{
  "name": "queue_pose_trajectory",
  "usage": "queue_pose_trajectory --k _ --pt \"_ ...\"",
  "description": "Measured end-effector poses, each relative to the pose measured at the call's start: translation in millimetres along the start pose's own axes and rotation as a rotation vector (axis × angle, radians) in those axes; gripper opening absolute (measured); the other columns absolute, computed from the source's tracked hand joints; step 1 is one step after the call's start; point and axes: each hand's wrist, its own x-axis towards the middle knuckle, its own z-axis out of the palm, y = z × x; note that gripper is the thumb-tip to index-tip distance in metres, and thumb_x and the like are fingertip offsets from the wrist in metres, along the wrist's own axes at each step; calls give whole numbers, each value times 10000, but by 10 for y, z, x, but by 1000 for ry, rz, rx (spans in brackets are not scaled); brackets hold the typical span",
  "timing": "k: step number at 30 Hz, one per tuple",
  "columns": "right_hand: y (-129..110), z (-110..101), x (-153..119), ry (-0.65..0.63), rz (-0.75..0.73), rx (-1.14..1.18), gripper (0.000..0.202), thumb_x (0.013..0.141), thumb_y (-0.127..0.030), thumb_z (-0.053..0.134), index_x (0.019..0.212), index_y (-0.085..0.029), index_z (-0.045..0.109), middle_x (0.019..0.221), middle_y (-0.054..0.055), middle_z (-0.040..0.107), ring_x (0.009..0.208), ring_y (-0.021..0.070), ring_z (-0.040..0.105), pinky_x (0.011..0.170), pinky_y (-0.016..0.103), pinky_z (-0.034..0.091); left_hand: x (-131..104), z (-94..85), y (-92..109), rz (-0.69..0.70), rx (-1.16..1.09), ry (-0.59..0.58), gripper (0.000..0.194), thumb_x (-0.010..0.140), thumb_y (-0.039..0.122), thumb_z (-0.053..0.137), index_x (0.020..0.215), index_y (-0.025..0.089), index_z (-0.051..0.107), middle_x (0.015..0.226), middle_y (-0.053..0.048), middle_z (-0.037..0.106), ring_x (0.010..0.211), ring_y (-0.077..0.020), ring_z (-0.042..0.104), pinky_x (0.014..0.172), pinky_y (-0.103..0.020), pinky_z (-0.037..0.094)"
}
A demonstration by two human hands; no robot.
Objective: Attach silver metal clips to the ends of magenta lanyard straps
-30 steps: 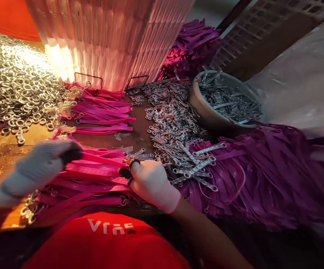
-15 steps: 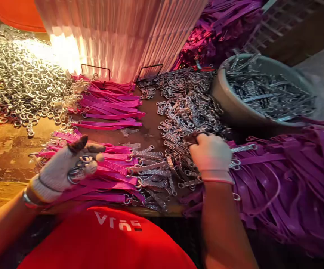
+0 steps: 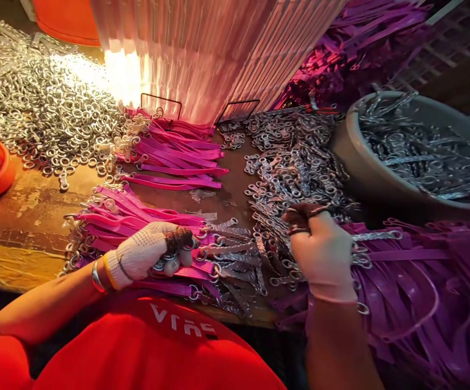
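Near front edge of tabletop (image 3: 42, 206), left hand (image 3: 150, 248) cups rings (image 3: 159, 266), likely for handiness; right hand (image 3: 323, 255) curls over links (image 3: 295, 170), hold unclear.

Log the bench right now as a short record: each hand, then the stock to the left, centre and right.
Left hand: gloved, curled around a few metal pieces, above the near pink straps
Right hand: gloved, fingers bent at the pile of metal links; any grip unclear
Left stock: heap of ring-shaped hardware, orange bowl
Centre stock: far pink straps before a corrugated screen
Right stock: grey bucket holding metal strips; purple straps
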Motion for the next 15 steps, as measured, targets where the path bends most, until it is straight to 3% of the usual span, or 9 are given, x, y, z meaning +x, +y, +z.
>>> queue_pose_trajectory --k 4,7,11,15 --pt "-689 -156 -299 -121 -324 373 294 927 -268 481 1176 -205 626 982 78 713 864 224 670 779 337 514 -17 7 -19 -39 -156 -14 285 900 392 526 833 135 631 580 -1 580 369 -52 372 353 -193 210" --pt "-1022 -196 -464 -195 -467 471 304 920 -196 493 1201 -196 609 1058 87 697 958 215 661 828 326 516 -83 -2 -33 16 -71 -6 295 892 404 553 826 129 636 603 -5 590 380 -51 402 367 -182 263" --pt "-1196 -202 -535 -242 -487 523 306 935 -192 481 1222 -188 587 1086 103 676 1003 223 637 851 344 515 -203 -19 -61 172 152 36 429 916 496 541 729 120 624 570 -19 585 418 -62 465 413 -174 323" --pt "-1265 -267 -563 -318 -537 579 362 917 -163 485 1266 -196 573 1187 127 645 1081 234 618 900 371 512 -270 -13 -77 251 141 3 416 892 501 584 711 127 607 578 -8 565 431 -64 449 425 -183 332"
